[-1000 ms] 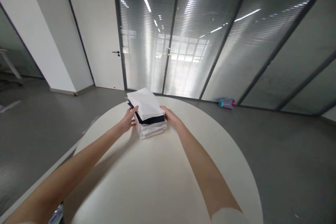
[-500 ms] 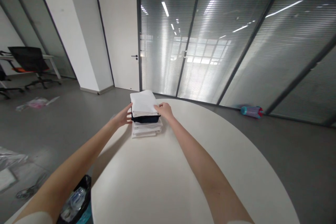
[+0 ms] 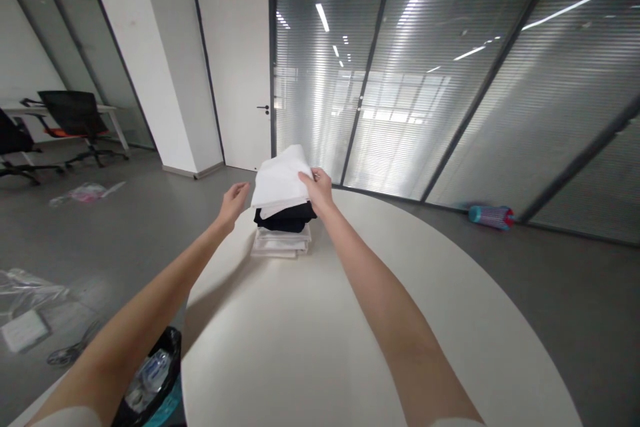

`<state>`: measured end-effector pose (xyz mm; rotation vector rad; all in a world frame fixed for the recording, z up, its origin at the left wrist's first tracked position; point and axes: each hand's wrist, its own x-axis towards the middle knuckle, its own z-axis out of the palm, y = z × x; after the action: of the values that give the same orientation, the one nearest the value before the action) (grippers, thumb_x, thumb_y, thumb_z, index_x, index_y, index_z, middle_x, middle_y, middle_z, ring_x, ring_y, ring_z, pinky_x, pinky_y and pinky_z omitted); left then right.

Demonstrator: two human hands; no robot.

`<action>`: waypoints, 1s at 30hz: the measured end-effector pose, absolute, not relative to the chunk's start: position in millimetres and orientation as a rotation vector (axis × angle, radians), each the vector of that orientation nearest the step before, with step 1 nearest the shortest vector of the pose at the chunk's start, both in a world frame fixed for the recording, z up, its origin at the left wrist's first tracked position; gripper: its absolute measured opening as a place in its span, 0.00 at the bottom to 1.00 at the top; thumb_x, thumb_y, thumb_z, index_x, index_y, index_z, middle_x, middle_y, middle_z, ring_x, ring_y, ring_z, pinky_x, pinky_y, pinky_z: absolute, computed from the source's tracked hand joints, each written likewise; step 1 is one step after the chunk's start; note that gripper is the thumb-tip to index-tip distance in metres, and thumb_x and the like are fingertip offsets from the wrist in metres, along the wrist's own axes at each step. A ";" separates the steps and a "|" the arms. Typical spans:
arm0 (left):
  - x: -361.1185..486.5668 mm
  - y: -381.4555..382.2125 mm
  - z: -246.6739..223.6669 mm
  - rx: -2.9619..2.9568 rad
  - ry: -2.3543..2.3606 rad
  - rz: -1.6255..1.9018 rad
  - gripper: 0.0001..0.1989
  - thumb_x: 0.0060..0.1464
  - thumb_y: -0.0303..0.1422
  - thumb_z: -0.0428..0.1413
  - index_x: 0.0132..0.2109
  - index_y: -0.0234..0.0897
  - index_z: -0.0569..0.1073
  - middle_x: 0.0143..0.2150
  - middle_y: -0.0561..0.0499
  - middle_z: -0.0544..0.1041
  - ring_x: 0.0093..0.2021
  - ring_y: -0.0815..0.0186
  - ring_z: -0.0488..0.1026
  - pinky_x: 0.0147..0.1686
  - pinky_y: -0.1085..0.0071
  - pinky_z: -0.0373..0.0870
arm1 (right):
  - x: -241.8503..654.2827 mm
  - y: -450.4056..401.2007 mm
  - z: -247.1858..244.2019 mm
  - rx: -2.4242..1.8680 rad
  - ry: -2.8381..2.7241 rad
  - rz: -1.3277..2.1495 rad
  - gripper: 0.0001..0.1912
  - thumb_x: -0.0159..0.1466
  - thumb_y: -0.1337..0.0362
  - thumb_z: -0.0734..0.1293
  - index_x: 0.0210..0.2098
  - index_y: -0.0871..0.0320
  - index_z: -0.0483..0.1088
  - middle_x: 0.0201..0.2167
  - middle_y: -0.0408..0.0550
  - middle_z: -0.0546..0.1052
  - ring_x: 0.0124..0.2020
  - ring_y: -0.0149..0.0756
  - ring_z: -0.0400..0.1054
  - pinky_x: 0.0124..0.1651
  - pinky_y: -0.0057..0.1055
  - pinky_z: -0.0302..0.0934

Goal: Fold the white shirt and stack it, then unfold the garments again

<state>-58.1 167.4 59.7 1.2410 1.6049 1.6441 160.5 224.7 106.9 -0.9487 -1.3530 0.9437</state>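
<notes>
A stack of folded cloths stands near the far edge of a white round table (image 3: 300,320). Its top white cloth (image 3: 281,180) is tilted, the right side raised. Under it is a black folded cloth (image 3: 286,217), then white folded cloths (image 3: 283,241) at the bottom. My right hand (image 3: 319,191) grips the right edge of the top white cloth, thumb on top. My left hand (image 3: 234,203) is off the stack to the left, fingers curled together; whether anything small is between them cannot be made out.
A bin with a black liner (image 3: 156,373) stands at the table's left edge. Plastic wrapping (image 3: 87,192) and a white packet (image 3: 25,330) lie on the floor at left. Office chairs (image 3: 75,117) are farther back. A blue and red item (image 3: 491,216) lies by the glass wall.
My left hand has come away from the stack, leftward and up, and its fingers have closed. My right hand has raised the top white cloth's right side. The view has shifted slightly.
</notes>
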 end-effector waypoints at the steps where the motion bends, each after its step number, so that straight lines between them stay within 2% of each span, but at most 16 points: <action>1: -51.1 159.5 61.4 1.346 1.611 1.684 0.21 0.58 0.47 0.55 0.52 0.38 0.73 0.56 0.41 0.73 0.57 0.53 0.70 0.54 0.59 0.67 | 171.4 221.2 114.4 -0.842 -1.270 0.968 0.14 0.54 0.56 0.69 0.34 0.55 0.64 0.33 0.41 0.74 0.35 0.33 0.70 0.38 0.28 0.65; 4: -21.4 130.9 54.2 1.811 1.630 1.686 0.22 0.55 0.45 0.60 0.55 0.42 0.73 0.65 0.42 0.66 0.68 0.47 0.56 0.66 0.51 0.52 | 224.9 208.0 127.1 -0.652 -1.073 1.011 0.20 0.50 0.54 0.73 0.34 0.53 0.62 0.29 0.38 0.73 0.31 0.33 0.70 0.35 0.29 0.66; 6: -1.7 114.3 40.4 2.251 1.566 1.457 0.27 0.52 0.46 0.63 0.58 0.45 0.73 0.69 0.43 0.62 0.72 0.42 0.48 0.68 0.45 0.41 | 268.4 195.7 120.1 -0.675 -1.002 0.999 0.21 0.49 0.53 0.73 0.35 0.53 0.61 0.29 0.38 0.74 0.31 0.34 0.71 0.34 0.30 0.68; 9: 13.9 105.0 16.8 2.604 1.341 1.007 0.33 0.50 0.46 0.65 0.63 0.51 0.70 0.71 0.45 0.60 0.73 0.39 0.44 0.68 0.40 0.31 | 327.9 174.0 81.2 -0.872 -0.916 1.003 0.23 0.48 0.54 0.74 0.38 0.51 0.61 0.31 0.39 0.76 0.32 0.36 0.73 0.32 0.30 0.69; 11: 12.6 110.2 5.6 2.636 1.259 0.914 0.33 0.52 0.46 0.64 0.64 0.54 0.69 0.71 0.46 0.59 0.73 0.40 0.45 0.68 0.40 0.28 | 359.4 160.1 43.5 -1.068 -0.884 1.005 0.30 0.47 0.56 0.74 0.46 0.48 0.59 0.31 0.38 0.76 0.32 0.38 0.74 0.30 0.31 0.69; 13: 4.3 120.7 0.5 2.630 1.242 0.899 0.31 0.53 0.46 0.63 0.64 0.55 0.69 0.71 0.47 0.59 0.73 0.42 0.47 0.68 0.41 0.28 | 383.5 148.3 8.2 -1.315 -0.939 1.035 0.35 0.47 0.59 0.74 0.52 0.47 0.57 0.30 0.39 0.75 0.30 0.40 0.74 0.31 0.34 0.69; 16: -14.0 136.3 1.3 2.642 1.240 0.834 0.29 0.54 0.47 0.62 0.62 0.55 0.71 0.70 0.46 0.62 0.71 0.44 0.51 0.69 0.45 0.32 | 404.7 134.0 -20.9 -1.636 -1.185 0.977 0.31 0.50 0.59 0.71 0.53 0.51 0.61 0.30 0.42 0.75 0.32 0.43 0.74 0.36 0.42 0.71; 17: -20.0 139.8 2.2 2.652 1.236 0.815 0.28 0.54 0.47 0.62 0.62 0.55 0.72 0.69 0.46 0.63 0.71 0.44 0.53 0.69 0.45 0.34 | 407.5 129.5 -22.9 -1.690 -1.298 0.887 0.29 0.51 0.58 0.70 0.52 0.52 0.64 0.33 0.45 0.76 0.35 0.45 0.74 0.41 0.45 0.71; 19: -29.5 142.9 3.0 2.687 1.222 0.815 0.27 0.53 0.47 0.63 0.60 0.54 0.74 0.67 0.45 0.66 0.69 0.44 0.56 0.69 0.46 0.37 | 406.9 119.9 -19.6 -1.713 -1.525 0.595 0.28 0.54 0.54 0.70 0.53 0.53 0.67 0.45 0.53 0.75 0.48 0.50 0.72 0.53 0.51 0.66; 22: -31.3 137.1 -0.8 2.818 1.215 0.902 0.24 0.55 0.45 0.62 0.59 0.53 0.74 0.65 0.44 0.68 0.68 0.46 0.60 0.69 0.45 0.41 | 395.4 105.0 -12.6 -1.603 -1.901 0.211 0.34 0.56 0.46 0.72 0.59 0.51 0.68 0.65 0.57 0.62 0.66 0.56 0.56 0.66 0.54 0.51; 24: -21.1 128.1 -4.7 2.974 1.173 0.966 0.22 0.59 0.41 0.60 0.60 0.51 0.73 0.64 0.43 0.69 0.66 0.48 0.62 0.68 0.46 0.45 | 385.6 96.8 -14.2 -1.496 -2.164 0.133 0.37 0.58 0.43 0.71 0.63 0.51 0.66 0.69 0.57 0.57 0.70 0.56 0.48 0.69 0.54 0.44; 26: -2.8 118.3 -6.7 3.142 1.058 1.005 0.21 0.61 0.37 0.58 0.60 0.48 0.72 0.63 0.42 0.70 0.65 0.51 0.64 0.66 0.48 0.50 | 377.7 91.7 -19.3 -1.436 -2.314 0.104 0.32 0.64 0.47 0.68 0.63 0.53 0.67 0.69 0.57 0.60 0.71 0.55 0.47 0.70 0.54 0.41; 28: 19.6 110.0 -5.2 3.260 0.903 1.030 0.21 0.62 0.34 0.57 0.61 0.45 0.71 0.63 0.40 0.70 0.65 0.52 0.64 0.65 0.50 0.54 | 373.5 90.3 -23.0 -1.410 -2.311 0.117 0.22 0.69 0.53 0.63 0.58 0.53 0.72 0.64 0.56 0.67 0.69 0.53 0.52 0.69 0.55 0.41; 30: 41.5 104.3 -1.1 3.296 0.777 1.043 0.21 0.63 0.34 0.56 0.62 0.42 0.69 0.63 0.39 0.70 0.65 0.51 0.63 0.63 0.51 0.57 | 374.1 92.4 -21.7 -1.340 -2.213 0.256 0.18 0.71 0.56 0.59 0.50 0.55 0.76 0.55 0.53 0.77 0.61 0.50 0.65 0.65 0.51 0.52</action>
<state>41.5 104.3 -1.1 3.2965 0.7774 1.0428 374.1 92.4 -21.7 -1.3401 -2.2131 0.2563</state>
